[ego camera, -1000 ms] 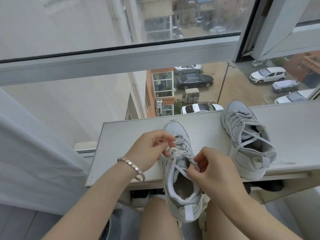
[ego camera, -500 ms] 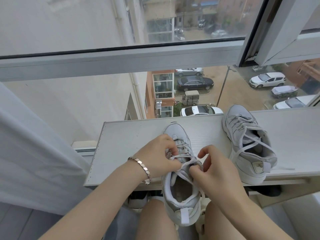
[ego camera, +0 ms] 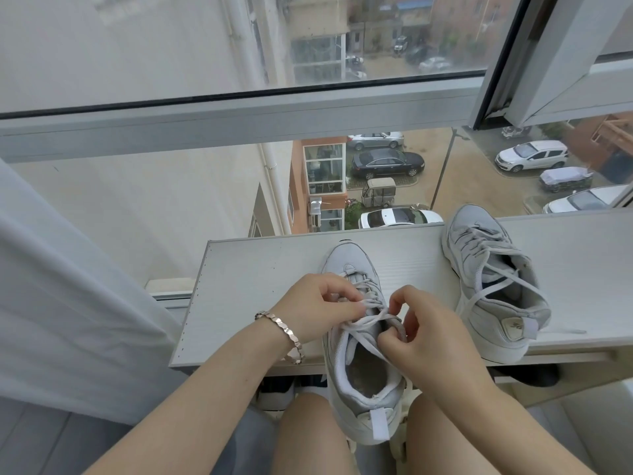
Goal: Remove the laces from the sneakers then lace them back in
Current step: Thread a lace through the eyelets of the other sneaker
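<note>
While two hands (ego camera: 317, 311) (ego camera: 430, 344) pinch one lace (ego camera: 361, 324), two sneakers (ego camera: 344, 265) (ego camera: 493, 269) sit

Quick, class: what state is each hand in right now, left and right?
Left hand: closed, pinching the white shoelace of the near sneaker.
Right hand: closed, pinching that sneaker's top eyelet edge.

I seem to be in an upper-floor flat. A wide metal-framed window (ego camera: 239, 118) has a white curtain (ego camera: 51, 303) at its left. Sneakers (ego camera: 476, 241) sit on the pale sill board (ego camera: 257, 269), with parked cars (ego camera: 387, 162) and an apartment block (ego camera: 318, 173) well below.
</note>
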A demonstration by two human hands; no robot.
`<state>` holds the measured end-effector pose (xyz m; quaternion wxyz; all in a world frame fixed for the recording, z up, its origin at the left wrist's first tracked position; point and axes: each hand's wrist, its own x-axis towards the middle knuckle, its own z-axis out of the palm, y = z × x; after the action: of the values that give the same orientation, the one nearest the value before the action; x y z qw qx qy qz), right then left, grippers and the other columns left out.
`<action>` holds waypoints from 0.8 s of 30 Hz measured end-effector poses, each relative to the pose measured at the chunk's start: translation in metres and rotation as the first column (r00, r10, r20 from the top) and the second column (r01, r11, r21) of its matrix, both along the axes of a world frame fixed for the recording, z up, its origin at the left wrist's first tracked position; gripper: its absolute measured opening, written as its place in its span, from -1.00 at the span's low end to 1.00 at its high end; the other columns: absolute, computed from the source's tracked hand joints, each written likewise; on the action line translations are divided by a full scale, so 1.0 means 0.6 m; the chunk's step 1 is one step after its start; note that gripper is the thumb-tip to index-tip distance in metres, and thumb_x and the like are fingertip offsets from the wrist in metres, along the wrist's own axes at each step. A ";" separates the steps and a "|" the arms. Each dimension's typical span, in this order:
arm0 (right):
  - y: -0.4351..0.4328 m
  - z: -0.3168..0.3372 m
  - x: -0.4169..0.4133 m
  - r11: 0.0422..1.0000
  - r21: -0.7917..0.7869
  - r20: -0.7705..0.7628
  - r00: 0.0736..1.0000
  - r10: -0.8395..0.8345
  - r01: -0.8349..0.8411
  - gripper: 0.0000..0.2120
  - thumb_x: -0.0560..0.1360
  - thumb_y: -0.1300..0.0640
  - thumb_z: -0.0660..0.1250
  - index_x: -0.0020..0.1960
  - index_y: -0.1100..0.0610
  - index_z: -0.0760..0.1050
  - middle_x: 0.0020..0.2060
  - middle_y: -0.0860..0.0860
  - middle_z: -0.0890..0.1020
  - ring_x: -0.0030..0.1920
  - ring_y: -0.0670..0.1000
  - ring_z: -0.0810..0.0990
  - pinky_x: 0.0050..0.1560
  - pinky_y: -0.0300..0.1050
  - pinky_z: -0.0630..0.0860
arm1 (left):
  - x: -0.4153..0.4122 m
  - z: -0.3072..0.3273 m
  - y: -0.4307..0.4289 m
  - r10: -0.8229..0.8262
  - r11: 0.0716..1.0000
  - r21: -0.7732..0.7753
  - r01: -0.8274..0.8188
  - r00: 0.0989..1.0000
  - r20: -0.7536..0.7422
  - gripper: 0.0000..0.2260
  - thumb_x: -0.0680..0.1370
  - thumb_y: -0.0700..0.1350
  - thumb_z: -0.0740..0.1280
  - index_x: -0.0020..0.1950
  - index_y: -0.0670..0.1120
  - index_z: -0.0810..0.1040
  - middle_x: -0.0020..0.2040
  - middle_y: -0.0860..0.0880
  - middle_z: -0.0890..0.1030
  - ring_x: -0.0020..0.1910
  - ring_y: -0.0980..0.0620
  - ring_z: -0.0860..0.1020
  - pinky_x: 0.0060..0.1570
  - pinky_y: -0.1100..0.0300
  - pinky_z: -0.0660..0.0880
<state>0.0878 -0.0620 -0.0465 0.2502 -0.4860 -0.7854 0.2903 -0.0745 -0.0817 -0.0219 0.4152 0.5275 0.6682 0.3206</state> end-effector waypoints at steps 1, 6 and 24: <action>-0.001 -0.001 0.000 1.000 0.003 0.000 1.000 -0.006 0.006 -0.79 0.31 0.21 0.31 -0.23 -0.05 0.35 -0.43 -0.09 0.35 -0.33 -0.15 0.40 -0.35 -0.36 0.32 | 0.001 0.002 0.000 0.008 1.000 0.012 -0.008 1.000 0.020 -0.85 0.43 -0.20 0.43 -0.30 0.02 0.60 -0.22 0.13 0.55 -0.38 0.33 0.44 -0.31 0.55 0.34; -0.002 -0.001 -0.006 1.000 0.021 0.013 1.000 -0.012 0.012 -0.84 0.32 0.20 0.30 -0.21 -0.01 0.36 -0.43 -0.09 0.34 -0.28 -0.15 0.39 -0.37 -0.34 0.29 | 0.016 0.016 0.007 -0.030 0.993 0.090 0.072 0.915 -0.403 -0.95 0.44 -0.13 0.39 -0.17 0.02 0.62 -0.26 0.14 0.53 -0.23 0.23 0.47 -0.21 0.37 0.37; 0.000 0.004 -0.008 1.000 -0.023 -0.026 1.000 0.004 -0.005 -0.89 0.35 0.14 0.34 -0.20 -0.02 0.43 -0.39 -0.10 0.40 -0.32 -0.16 0.42 -0.36 -0.36 0.33 | 0.009 -0.001 -0.014 -0.074 0.989 0.083 0.119 0.906 -0.418 -0.71 0.53 -0.23 0.19 0.17 -0.02 0.59 0.07 0.15 0.48 0.12 0.14 0.36 0.15 0.32 0.27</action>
<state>0.0831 -0.0618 -0.0440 0.2540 -0.4834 -0.7798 0.3062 -0.0689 -0.0902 -0.0224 0.2509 0.6371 0.6960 0.2160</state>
